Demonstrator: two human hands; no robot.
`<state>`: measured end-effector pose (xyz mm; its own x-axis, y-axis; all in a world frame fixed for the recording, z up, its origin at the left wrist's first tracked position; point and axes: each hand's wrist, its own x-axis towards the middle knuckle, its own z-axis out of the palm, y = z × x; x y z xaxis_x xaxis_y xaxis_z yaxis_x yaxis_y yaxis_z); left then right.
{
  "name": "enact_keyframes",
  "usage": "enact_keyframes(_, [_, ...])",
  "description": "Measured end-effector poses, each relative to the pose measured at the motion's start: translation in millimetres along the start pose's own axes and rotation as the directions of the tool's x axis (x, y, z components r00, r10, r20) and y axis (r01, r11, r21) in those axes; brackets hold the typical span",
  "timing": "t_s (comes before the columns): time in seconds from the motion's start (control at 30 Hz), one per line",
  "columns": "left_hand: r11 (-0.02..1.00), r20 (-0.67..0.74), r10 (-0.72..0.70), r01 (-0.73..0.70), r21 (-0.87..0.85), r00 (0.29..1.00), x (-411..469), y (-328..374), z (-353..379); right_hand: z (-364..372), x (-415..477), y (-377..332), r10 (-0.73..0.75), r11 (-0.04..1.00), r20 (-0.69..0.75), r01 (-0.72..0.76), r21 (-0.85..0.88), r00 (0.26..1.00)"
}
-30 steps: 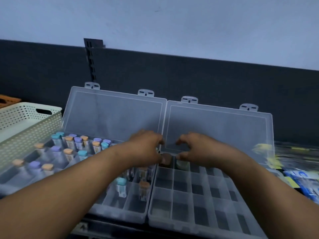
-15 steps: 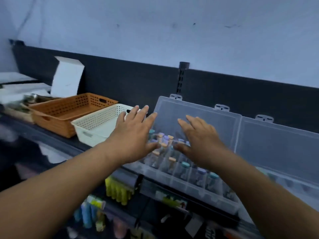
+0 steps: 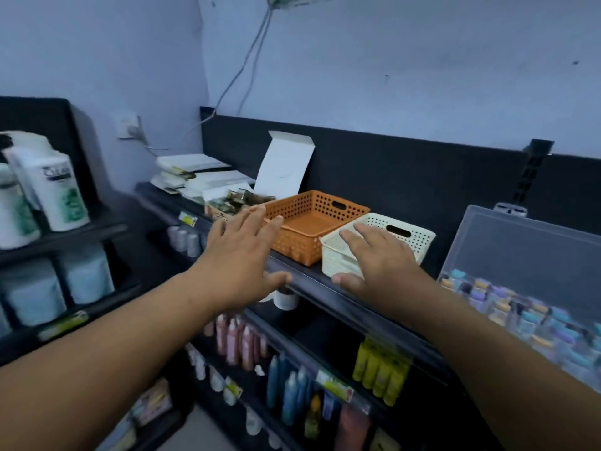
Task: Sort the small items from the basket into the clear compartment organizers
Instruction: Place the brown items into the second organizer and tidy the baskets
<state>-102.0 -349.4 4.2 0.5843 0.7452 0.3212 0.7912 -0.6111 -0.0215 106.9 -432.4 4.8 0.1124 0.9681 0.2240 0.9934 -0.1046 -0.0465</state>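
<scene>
White basket (image 3: 332, 260) 12 o'clock, behind my right hand (image 3: 379, 260); orange basket (image 3: 312, 219) 1 o'clock off left hand (image 3: 242, 255). Palms down, fingers spread, empty.

organizer (image 3: 527, 255) cut off right, vials (image 3: 507, 304) blurred

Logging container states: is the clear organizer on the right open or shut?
Open. The lid of the organizer stands raised behind the compartments, leaving the colour-capped vials uncovered.

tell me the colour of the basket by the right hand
Cream-white basket, perforated all over; head view.
</scene>
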Motion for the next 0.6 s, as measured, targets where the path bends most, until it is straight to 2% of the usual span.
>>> enact_keyframes(0.27, [0.991,0.007,-0.131,0.132,-0.014,0.991,18.6,-84.7,13.6,13.0,92.2,-52.1,-0.113,0.994,0.046,0.113,0.011,0.993])
enact_keyframes(0.6, [0.979,0.014,-0.201,0.202,-0.030,0.979,128.0,-170.3,36.8,37.8,249.3,-60.4,-0.182,0.973,0.091,0.166,0.161,0.979])
